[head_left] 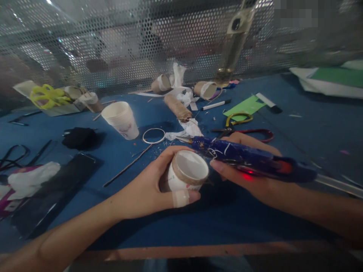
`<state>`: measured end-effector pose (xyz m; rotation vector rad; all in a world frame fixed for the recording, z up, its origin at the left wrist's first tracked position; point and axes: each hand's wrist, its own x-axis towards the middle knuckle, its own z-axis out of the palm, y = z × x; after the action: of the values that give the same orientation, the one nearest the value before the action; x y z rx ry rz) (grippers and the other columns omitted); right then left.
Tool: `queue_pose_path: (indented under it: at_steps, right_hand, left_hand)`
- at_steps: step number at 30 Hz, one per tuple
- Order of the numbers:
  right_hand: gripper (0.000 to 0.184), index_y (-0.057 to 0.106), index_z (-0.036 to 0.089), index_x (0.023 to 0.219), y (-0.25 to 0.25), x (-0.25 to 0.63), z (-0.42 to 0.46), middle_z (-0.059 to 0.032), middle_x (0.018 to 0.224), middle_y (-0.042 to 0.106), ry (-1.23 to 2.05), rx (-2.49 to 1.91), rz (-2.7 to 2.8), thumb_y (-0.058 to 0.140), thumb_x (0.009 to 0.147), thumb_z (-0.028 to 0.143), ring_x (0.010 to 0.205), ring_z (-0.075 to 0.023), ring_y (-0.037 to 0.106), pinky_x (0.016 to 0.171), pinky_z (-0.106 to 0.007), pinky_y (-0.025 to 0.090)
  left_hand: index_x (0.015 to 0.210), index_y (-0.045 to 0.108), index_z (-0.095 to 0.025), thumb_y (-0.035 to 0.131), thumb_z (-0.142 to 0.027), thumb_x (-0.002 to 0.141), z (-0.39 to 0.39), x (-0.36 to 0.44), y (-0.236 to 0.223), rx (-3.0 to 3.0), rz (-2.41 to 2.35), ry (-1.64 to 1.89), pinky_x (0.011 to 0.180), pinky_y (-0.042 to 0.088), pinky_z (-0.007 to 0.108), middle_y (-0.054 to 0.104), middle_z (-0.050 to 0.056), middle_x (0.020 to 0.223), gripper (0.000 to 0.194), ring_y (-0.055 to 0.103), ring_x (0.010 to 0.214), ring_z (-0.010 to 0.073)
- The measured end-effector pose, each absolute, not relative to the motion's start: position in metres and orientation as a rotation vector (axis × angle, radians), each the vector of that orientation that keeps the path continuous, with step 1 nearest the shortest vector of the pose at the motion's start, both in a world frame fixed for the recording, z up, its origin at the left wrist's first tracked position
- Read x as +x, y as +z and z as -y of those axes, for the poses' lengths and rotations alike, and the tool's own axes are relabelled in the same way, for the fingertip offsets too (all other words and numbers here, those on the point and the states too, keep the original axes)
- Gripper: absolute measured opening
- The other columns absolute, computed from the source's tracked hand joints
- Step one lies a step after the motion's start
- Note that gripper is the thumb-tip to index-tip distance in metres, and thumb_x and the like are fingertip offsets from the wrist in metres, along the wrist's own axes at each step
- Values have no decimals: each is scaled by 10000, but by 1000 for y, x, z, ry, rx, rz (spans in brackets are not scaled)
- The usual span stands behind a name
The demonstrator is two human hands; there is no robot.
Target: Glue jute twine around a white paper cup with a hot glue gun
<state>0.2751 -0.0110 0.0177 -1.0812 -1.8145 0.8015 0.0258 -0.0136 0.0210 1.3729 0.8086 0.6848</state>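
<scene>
My left hand (pixel 154 189) is wrapped round a white paper cup (pixel 181 179), with a strip of tape round the thumb. A band of brown twine circles the cup just under its rim, and the cup's mouth tilts toward me. In my right hand (pixel 244 162) is a blue hot glue gun (pixel 241 153) with a red light glowing on its side. The gun's nozzle points left, above the far rim of the cup and apart from it. A clear glue stick (pixel 337 184) sticks out of the gun's back end.
Beyond the cup lie a twine roll (pixel 177 107), a white ring (pixel 153 136) and scissors (pixel 229 130). Stacked paper cups (pixel 121 121) stand left of them. A dark phone-like slab (pixel 56 192) rests at left. A perforated metal screen (pixel 127 49) closes the table's back.
</scene>
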Motion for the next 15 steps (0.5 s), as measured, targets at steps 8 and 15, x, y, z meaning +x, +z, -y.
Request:
queue_pose_path:
  at_steps: [8,15]
  right_hand:
    - [240,602,314,797,18,275,11,36,721,658,784,-1107,1827,772,926,424,646,-198,632,618,-379,523]
    - [253,602,326,786,16,275,12,45,725,656,742,-1140,1802,795,918,424,656,-202,635,635,-390,515]
  left_hand:
    - [1199,605,-274,902,-17,718,12,27,22,1318,-772,696,911,551,252,696,-24,1095,621,675,998,166]
    - [1218,600,-276,894,-22,734,12,25,22,1372,-790,699,909,543,232,696,-24,1138,621,675,1037,162]
